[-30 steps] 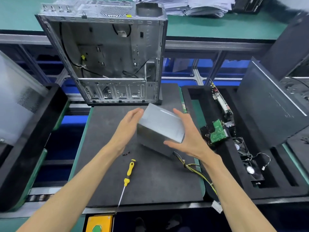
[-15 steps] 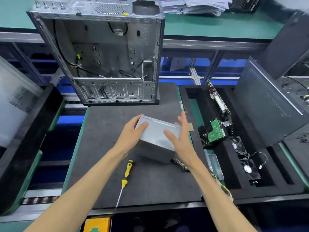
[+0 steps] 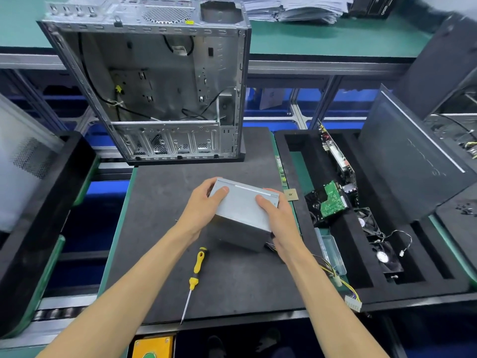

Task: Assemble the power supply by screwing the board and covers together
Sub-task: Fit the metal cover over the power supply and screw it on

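The grey metal power supply box (image 3: 242,213) sits on the dark foam mat (image 3: 160,228) in the middle of the bench. My left hand (image 3: 204,202) grips its left end, thumb on the top cover. My right hand (image 3: 278,218) grips its right end, thumb on top as well. A bundle of yellow and black cables (image 3: 333,275) with a white connector trails from the box toward the near right. A yellow-handled screwdriver (image 3: 193,277) lies on the mat just in front of the box, tip toward me.
An open computer case (image 3: 160,81) stands at the back of the mat. To the right, a black foam tray (image 3: 418,288) holds a green circuit board (image 3: 331,200), fans and a clear plastic box (image 3: 331,250). A black bin (image 3: 38,202) flanks the left.
The box came down from a raised, tilted position onto the mat. Both hands went from loosely cupping its sides to gripping its ends with thumbs on top.
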### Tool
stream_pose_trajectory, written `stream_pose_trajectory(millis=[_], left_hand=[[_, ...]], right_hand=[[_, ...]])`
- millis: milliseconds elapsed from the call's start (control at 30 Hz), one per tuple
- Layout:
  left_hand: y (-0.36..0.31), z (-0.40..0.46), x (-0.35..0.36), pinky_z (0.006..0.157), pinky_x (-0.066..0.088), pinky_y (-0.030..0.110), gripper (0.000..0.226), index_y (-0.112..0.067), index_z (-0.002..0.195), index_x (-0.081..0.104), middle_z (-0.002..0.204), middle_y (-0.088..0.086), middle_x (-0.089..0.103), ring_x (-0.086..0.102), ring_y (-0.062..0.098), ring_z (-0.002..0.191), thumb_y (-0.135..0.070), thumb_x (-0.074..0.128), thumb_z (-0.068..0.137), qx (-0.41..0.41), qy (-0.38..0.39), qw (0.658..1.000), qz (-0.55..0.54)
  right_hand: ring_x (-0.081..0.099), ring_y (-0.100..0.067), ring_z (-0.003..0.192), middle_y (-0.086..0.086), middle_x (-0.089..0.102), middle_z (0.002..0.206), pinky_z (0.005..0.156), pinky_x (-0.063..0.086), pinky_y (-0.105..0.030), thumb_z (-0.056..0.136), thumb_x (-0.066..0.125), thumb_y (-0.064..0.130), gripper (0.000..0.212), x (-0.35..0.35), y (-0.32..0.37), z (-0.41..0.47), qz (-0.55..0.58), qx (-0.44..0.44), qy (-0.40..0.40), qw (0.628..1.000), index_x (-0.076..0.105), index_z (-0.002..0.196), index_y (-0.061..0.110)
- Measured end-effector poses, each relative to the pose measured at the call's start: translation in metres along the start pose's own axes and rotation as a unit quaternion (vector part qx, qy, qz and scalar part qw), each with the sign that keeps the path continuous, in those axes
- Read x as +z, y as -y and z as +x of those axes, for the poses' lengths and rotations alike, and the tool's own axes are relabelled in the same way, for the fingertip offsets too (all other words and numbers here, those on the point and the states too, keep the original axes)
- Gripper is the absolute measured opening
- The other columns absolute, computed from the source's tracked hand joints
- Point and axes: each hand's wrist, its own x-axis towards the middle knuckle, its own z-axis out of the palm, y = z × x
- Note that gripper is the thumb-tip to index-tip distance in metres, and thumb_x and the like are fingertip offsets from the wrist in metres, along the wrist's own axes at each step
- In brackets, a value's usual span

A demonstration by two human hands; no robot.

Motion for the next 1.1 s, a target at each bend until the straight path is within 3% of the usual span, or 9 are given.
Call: stream_pose_trajectory(millis=[67, 133, 200, 267, 367, 567, 800, 967, 1100], left_hand=[[-0.001, 0.000, 0.001, 0.087, 0.048, 0.023, 0.032, -0.024, 0.135, 0.055, 0.128, -0.006, 0.062, 0.059, 0.010, 0.113, -0.027, 0.053, 0.103, 0.003, 0.001, 1.000, 0.029], [-0.004, -0.005, 0.002, 0.097, 0.042, 0.026, 0.038, -0.025, 0.137, 0.052, 0.134, -0.005, 0.056, 0.053, 0.011, 0.121, -0.022, 0.056, 0.100, 0.089, -0.030, 0.986, 0.138], [-0.011, -0.010, 0.006, 0.108, 0.034, 0.033, 0.043, -0.020, 0.135, 0.058, 0.135, 0.001, 0.054, 0.048, 0.017, 0.127, -0.015, 0.065, 0.093, 0.267, -0.040, 0.918, 0.292], [-0.019, -0.014, 0.012, 0.108, 0.035, 0.040, 0.045, -0.018, 0.130, 0.064, 0.127, 0.004, 0.058, 0.051, 0.022, 0.123, -0.023, 0.072, 0.086, 0.376, 0.035, 0.845, 0.379], [-0.029, -0.014, 0.018, 0.104, 0.034, 0.032, 0.064, -0.022, 0.138, 0.055, 0.123, -0.001, 0.054, 0.048, 0.017, 0.114, -0.051, 0.071, 0.083, 0.368, 0.125, 0.808, 0.444], [-0.033, -0.005, 0.016, 0.091, 0.036, 0.030, 0.086, -0.017, 0.125, 0.050, 0.117, -0.002, 0.045, 0.041, 0.017, 0.103, -0.072, 0.074, 0.063, 0.372, 0.125, 0.751, 0.532], [-0.030, -0.001, 0.018, 0.082, 0.029, 0.029, 0.073, -0.018, 0.111, 0.050, 0.108, -0.004, 0.043, 0.039, 0.019, 0.096, -0.065, 0.076, 0.061, 0.385, 0.116, 0.749, 0.526], [-0.011, -0.012, 0.019, 0.108, 0.029, 0.032, 0.084, -0.018, 0.131, 0.046, 0.129, 0.001, 0.044, 0.042, 0.023, 0.121, -0.066, 0.070, 0.066, 0.390, 0.106, 0.768, 0.497], [-0.003, -0.015, 0.024, 0.120, 0.022, 0.043, 0.083, -0.014, 0.133, 0.047, 0.135, 0.006, 0.046, 0.043, 0.027, 0.127, -0.069, 0.062, 0.072, 0.411, 0.073, 0.745, 0.520]], right_hand=[[0.071, -0.011, 0.095, -0.001, 0.071, 0.114, 0.070, 0.054, -0.023, 0.095, 0.072, 0.025, 0.022, 0.000, 0.002, 0.000, -0.001, 0.001, -0.001, 1.000, 0.060, 0.114, 0.028], [0.072, -0.008, 0.092, 0.000, 0.072, 0.112, 0.069, 0.055, -0.022, 0.094, 0.072, 0.025, 0.022, 0.000, 0.002, 0.000, -0.005, -0.003, 0.000, 1.000, 0.061, 0.113, 0.027], [0.072, -0.010, 0.093, -0.001, 0.073, 0.112, 0.073, 0.056, -0.025, 0.095, 0.072, 0.024, 0.022, -0.001, 0.001, 0.000, -0.002, -0.005, 0.009, 1.000, 0.061, 0.114, 0.025], [0.071, -0.013, 0.095, -0.003, 0.072, 0.112, 0.078, 0.057, -0.030, 0.098, 0.067, 0.023, 0.020, -0.002, 0.001, 0.000, 0.007, -0.003, 0.022, 1.000, 0.060, 0.117, 0.023], [0.070, -0.014, 0.091, -0.004, 0.072, 0.105, 0.072, 0.057, -0.029, 0.104, 0.050, 0.024, 0.019, -0.004, 0.002, -0.001, 0.050, 0.005, 0.032, 0.998, 0.062, 0.117, 0.017], [0.071, -0.011, 0.078, -0.002, 0.075, 0.090, 0.064, 0.057, -0.025, 0.103, 0.040, 0.020, 0.029, -0.007, 0.008, -0.001, 0.145, 0.030, 0.053, 0.988, 0.068, 0.106, 0.013], [0.069, -0.017, 0.091, -0.008, 0.074, 0.104, 0.075, 0.056, -0.030, 0.105, 0.031, 0.022, 0.041, -0.011, 0.006, 0.000, 0.176, 0.035, 0.060, 0.982, 0.066, 0.119, 0.010], [0.067, -0.022, 0.098, -0.014, 0.072, 0.111, 0.085, 0.053, -0.035, 0.106, 0.037, 0.017, 0.032, -0.007, 0.002, -0.001, 0.179, 0.017, 0.039, 0.983, 0.066, 0.118, 0.008], [0.065, -0.025, 0.098, -0.015, 0.070, 0.111, 0.087, 0.050, -0.040, 0.106, 0.038, 0.019, 0.030, -0.003, -0.003, -0.004, 0.187, 0.002, 0.031, 0.982, 0.066, 0.113, 0.012]])
